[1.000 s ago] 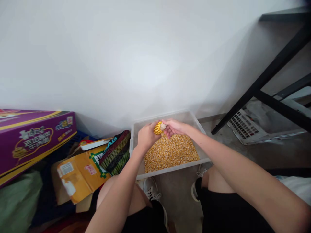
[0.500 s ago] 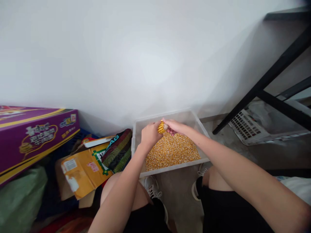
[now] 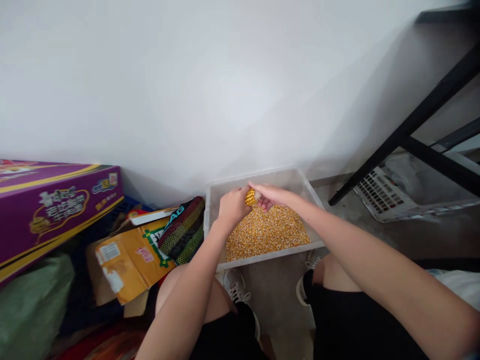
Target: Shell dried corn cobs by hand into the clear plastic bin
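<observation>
My left hand point(image 3: 233, 207) grips a short yellow corn cob point(image 3: 251, 197) over a clear plastic bin point(image 3: 262, 178). My right hand point(image 3: 270, 196) holds the cob's other end, where a pale stripped patch shows. Loose yellow corn kernels point(image 3: 267, 234) lie in a heap on the bin's floor, just below both hands. Much of the cob is hidden by my fingers.
Left of the bin lie a black-and-green mesh bag point(image 3: 183, 230), a yellow cardboard sheet point(image 3: 131, 260), a purple box point(image 3: 56, 215) and a green sack point(image 3: 33, 305). Black metal legs point(image 3: 423, 135) and a white plastic basket point(image 3: 382, 192) stand at right.
The cob has turned slightly between my hands, and less of it shows. The whole scene has shifted a little as my head moved.
</observation>
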`<act>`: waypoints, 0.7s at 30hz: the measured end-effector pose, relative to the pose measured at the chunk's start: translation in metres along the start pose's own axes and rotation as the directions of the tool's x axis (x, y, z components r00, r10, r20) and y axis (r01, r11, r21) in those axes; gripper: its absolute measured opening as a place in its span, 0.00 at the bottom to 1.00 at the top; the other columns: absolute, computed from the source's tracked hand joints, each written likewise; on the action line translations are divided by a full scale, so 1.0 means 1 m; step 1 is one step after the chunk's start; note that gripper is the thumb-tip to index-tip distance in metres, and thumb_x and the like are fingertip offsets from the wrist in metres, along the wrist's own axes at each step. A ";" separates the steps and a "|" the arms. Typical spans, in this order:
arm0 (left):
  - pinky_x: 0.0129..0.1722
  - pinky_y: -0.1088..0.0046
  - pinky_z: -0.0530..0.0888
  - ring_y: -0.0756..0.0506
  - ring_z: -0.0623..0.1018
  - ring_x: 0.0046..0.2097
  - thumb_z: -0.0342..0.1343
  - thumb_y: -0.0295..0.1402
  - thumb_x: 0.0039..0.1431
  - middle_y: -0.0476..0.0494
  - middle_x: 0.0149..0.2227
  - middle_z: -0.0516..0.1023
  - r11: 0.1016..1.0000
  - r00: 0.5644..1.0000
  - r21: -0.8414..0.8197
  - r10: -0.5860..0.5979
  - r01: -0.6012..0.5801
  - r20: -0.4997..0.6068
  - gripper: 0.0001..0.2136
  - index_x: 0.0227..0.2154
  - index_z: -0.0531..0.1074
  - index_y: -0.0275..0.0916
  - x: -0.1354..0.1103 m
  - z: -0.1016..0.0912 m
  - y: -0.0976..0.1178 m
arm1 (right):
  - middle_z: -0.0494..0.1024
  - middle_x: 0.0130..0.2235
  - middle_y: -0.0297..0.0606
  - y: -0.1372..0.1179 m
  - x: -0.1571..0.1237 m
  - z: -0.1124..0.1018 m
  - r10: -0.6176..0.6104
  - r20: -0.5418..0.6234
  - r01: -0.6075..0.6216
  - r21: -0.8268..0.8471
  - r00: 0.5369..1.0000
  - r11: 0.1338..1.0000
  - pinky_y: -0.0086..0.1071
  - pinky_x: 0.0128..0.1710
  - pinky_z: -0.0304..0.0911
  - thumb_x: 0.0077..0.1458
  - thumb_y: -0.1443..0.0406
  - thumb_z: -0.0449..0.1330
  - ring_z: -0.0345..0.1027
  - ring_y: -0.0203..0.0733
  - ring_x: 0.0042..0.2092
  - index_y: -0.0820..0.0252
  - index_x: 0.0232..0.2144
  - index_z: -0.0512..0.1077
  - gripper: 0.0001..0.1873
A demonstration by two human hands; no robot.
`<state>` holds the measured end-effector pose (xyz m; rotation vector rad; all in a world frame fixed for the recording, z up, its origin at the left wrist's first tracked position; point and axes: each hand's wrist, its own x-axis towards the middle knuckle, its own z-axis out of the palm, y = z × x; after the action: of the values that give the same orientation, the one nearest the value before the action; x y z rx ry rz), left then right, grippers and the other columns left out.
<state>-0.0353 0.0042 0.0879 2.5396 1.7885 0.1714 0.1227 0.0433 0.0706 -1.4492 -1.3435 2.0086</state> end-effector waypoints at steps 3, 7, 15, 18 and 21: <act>0.36 0.69 0.68 0.42 0.74 0.41 0.54 0.32 0.48 0.44 0.39 0.75 1.000 1.000 0.011 0.002 -0.002 0.002 0.21 0.48 0.67 0.45 0.000 0.000 0.001 | 0.62 0.16 0.30 0.003 0.002 0.005 -0.087 -0.048 0.085 -0.049 0.995 0.995 0.29 0.17 0.63 0.59 0.48 0.47 0.55 0.32 0.15 0.60 0.29 0.62 0.22; 0.39 0.69 0.68 0.42 0.74 0.45 0.56 0.31 0.47 0.46 0.44 0.75 0.999 1.000 -0.036 0.009 -0.009 0.009 0.27 0.54 0.63 0.48 0.000 -0.002 -0.004 | 0.57 0.15 0.26 0.005 0.003 0.007 -0.117 -0.038 0.117 0.002 0.992 0.993 0.25 0.14 0.57 0.63 0.55 0.42 0.47 0.29 0.13 0.60 0.27 0.61 0.18; 0.41 0.69 0.69 0.42 0.73 0.46 0.57 0.33 0.47 0.45 0.48 0.73 0.997 0.999 -0.069 0.035 -0.034 0.004 0.30 0.56 0.59 0.48 0.000 0.000 -0.007 | 0.69 0.20 0.38 0.000 -0.003 -0.003 0.004 0.105 -0.020 0.145 0.994 0.989 0.33 0.21 0.66 0.60 0.52 0.37 0.58 0.35 0.18 0.63 0.29 0.64 0.25; 0.40 0.68 0.69 0.42 0.73 0.45 0.56 0.31 0.48 0.43 0.44 0.74 0.999 0.999 -0.012 0.050 -0.050 -0.018 0.28 0.54 0.61 0.45 -0.002 0.001 -0.003 | 0.68 0.20 0.37 0.003 0.000 0.000 -0.002 -0.004 0.002 0.061 1.000 0.998 0.31 0.18 0.65 0.57 0.45 0.43 0.59 0.34 0.18 0.62 0.30 0.64 0.27; 0.41 0.68 0.68 0.41 0.73 0.45 0.55 0.30 0.48 0.42 0.42 0.74 0.998 0.998 0.030 0.051 -0.051 -0.024 0.24 0.52 0.63 0.43 -0.003 0.001 -0.001 | 0.64 0.18 0.31 0.007 0.003 0.005 -0.090 -0.076 0.089 -0.008 0.993 0.996 0.29 0.17 0.63 0.56 0.46 0.48 0.56 0.32 0.16 0.61 0.31 0.64 0.23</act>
<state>-0.0373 0.0016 0.0867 2.6160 1.7481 0.1797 0.1188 0.0394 0.0634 -1.4260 -1.3575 1.8768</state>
